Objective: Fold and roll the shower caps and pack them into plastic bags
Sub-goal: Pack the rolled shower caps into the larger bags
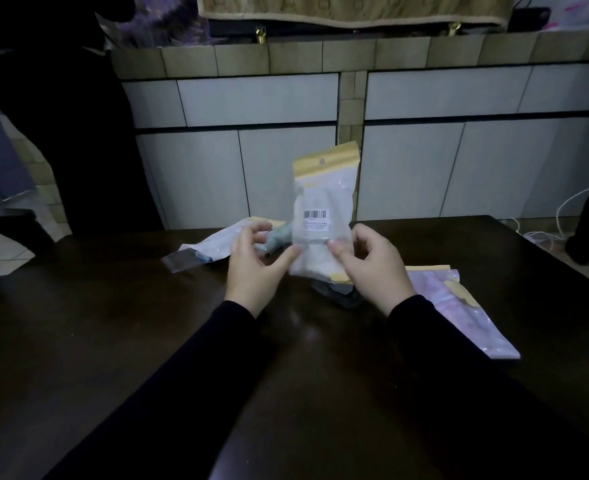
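Observation:
A clear plastic bag (pixel 324 202) with a yellow top strip and a barcode label stands upright above the dark table (pixel 147 341). My left hand (pixel 255 268) pinches its lower left side with thumb and fingers. My right hand (pixel 365 268) pinches its lower right side. Something white shows inside the bag's lower part. A pale blue-green shower cap (pixel 279 237) lies just behind my left hand. A dark crumpled cap (pixel 341 294) lies on the table under the held bag.
A flat bag with a yellow strip (pixel 217 244) lies at the back left, beside a small clear bag (pixel 182 261). A packed bag holding something lilac (pixel 459 306) lies at the right. White cabinet fronts (pixel 251 98) rise behind the table.

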`<action>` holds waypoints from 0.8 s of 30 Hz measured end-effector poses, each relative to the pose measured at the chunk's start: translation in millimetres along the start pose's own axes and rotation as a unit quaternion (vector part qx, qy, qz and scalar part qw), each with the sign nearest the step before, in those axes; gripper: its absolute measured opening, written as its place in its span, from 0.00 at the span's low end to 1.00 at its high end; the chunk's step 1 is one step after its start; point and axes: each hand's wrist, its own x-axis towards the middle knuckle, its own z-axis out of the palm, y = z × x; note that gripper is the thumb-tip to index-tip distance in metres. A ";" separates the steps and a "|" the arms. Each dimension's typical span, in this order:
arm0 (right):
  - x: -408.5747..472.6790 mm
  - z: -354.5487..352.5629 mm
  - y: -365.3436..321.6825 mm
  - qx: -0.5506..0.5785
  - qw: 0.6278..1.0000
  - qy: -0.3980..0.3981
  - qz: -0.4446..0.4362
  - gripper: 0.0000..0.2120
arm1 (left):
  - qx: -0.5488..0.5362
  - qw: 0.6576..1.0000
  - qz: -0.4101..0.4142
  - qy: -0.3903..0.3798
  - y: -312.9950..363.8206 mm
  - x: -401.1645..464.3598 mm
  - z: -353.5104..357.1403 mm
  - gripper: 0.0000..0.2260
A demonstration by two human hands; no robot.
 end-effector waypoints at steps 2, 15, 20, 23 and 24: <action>-3.8 1.8 -4.5 -0.060 0.998 0.029 -0.021 0.16 | 0.054 0.994 0.094 0.027 13.9 -4.6 3.7 0.12; -3.8 -0.8 -16.9 -0.129 0.989 0.048 -0.062 0.20 | -0.141 0.983 -0.040 -0.106 11.8 -1.9 -6.8 0.06; 0.5 -12.6 -13.8 -0.011 0.995 -0.062 0.078 0.27 | -0.199 0.966 -0.082 -0.147 7.3 -2.1 -12.3 0.11; -1.1 -23.6 -14.5 0.027 0.997 -0.047 0.061 0.13 | -0.184 0.969 -0.096 -0.134 5.6 -2.6 -16.8 0.09; -2.2 -27.3 -15.0 0.036 0.996 -0.049 0.061 0.08 | -0.190 0.968 -0.099 -0.131 6.4 -4.3 -17.8 0.08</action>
